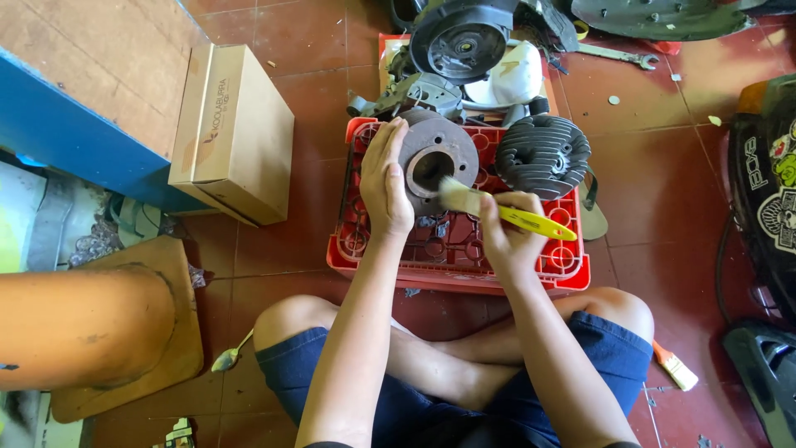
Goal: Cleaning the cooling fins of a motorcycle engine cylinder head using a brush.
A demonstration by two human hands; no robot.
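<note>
A grey finned engine cylinder lies on a red plastic crate in front of me. My left hand grips the cylinder's left side and holds it steady. In my right hand is a paintbrush with a yellow handle; its pale bristles touch the cylinder near the bore. A second finned piece, a dark cylinder head, rests on the crate's right rear corner.
A cardboard box lies to the left on the red tile floor. Engine covers and parts pile up behind the crate, with a spanner. Another brush lies by my right knee, a spoon by my left.
</note>
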